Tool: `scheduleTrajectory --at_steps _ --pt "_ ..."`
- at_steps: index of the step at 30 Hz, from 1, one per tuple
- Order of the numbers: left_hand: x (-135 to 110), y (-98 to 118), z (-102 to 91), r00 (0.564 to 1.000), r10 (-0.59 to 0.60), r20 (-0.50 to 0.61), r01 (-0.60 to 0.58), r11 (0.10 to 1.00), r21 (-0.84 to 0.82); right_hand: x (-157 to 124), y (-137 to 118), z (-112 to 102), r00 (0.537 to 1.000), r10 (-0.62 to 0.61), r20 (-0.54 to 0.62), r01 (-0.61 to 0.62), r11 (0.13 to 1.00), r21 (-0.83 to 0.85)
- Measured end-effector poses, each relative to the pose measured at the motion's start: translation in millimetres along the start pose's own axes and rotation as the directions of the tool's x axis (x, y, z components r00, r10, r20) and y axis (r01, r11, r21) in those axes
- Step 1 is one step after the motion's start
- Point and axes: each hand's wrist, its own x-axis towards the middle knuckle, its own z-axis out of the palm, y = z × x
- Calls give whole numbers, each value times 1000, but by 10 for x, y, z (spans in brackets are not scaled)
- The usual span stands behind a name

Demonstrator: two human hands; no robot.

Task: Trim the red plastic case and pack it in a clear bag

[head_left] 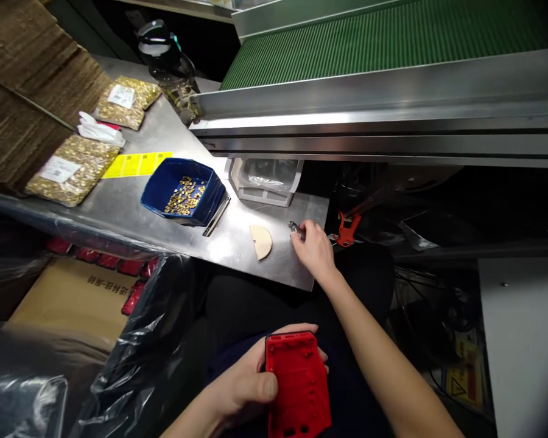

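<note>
Left hand [246,383] is clamped around a red plastic housing [298,384], held low over the lap. Farther out, right hand [315,249] is closed on a small metal tool [296,229] at the steel table [274,255] edge, near a blue bin [182,191] of brass parts.

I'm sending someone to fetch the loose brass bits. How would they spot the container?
On the steel worktable below the green conveyor belt, find the yellow label strip. Just right sits the open blue plastic bin, alone holding loose gold pieces; its neighbours are sealed bags.
</note>
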Motion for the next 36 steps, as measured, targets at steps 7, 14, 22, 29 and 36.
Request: scheduleTrajectory --at_steps 7,14,22,29,36 --pt "30 -18 -5 999 -16 -31 15 999 -38 -385 186 -323 984 -33 177 21 997 68" --pt "96 12 74 988 -62 -145 64 998 11 -1322 -44 -1113 965 -132 225 49 939 339" --pt "171 -1 139 992 -56 -113 62 997 43 -1824 -210 -1069 849 -479 224 421 868 262" --pt "141 -15 140 991 -78 -105 86 994 74 -1862 -215 -1005 841 -509 185 476 857 195" --pt "154 3 169 994 -62 -94 78 980 183 -1879 -268 -1071 805 -558 198 549 829 104"
